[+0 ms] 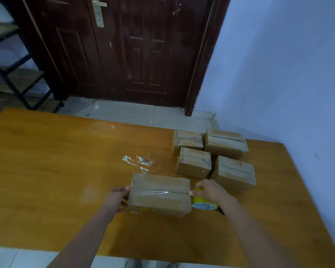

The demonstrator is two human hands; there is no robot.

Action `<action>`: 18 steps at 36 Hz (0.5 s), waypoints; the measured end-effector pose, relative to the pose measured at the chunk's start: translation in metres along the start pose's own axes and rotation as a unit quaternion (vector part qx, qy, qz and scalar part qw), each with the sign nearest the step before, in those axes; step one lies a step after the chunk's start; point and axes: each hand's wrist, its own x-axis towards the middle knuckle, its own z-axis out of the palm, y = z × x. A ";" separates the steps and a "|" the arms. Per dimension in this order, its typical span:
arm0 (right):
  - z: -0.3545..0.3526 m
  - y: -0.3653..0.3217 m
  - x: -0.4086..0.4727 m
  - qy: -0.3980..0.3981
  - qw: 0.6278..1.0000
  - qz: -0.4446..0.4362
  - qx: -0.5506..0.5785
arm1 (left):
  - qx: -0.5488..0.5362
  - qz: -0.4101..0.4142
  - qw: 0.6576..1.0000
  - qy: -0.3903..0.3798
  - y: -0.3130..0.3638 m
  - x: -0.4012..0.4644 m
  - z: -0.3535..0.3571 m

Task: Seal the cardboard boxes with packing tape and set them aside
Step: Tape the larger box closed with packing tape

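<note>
A cardboard box (160,194) lies on the wooden table (46,171) in front of me, with a shiny strip of clear tape along its top seam. My left hand (117,196) presses against the box's left end; something yellow shows under its fingers. At the box's right end my right hand (209,190) grips a yellow roll of packing tape (202,203). Several more cardboard boxes (214,157) stand grouped at the back right of the table, tape visible across their tops.
Scraps of crumpled clear tape (138,161) lie on the table just beyond the box. A dark wooden door (124,51) and a blue wall (288,74) stand behind the table. A black metal shelf (12,64) is at far left.
</note>
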 end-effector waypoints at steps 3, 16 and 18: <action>0.001 -0.001 -0.002 0.000 1.000 0.001 0.002 | -0.042 -0.025 0.999 -0.015 -0.006 0.003 0.001; 0.021 -0.010 -0.020 0.021 0.998 0.021 0.054 | -0.107 -0.131 0.985 0.017 0.000 0.034 0.011; 0.032 -0.015 -0.024 0.018 0.997 0.024 0.077 | -0.093 -0.118 0.988 0.039 0.013 0.042 0.013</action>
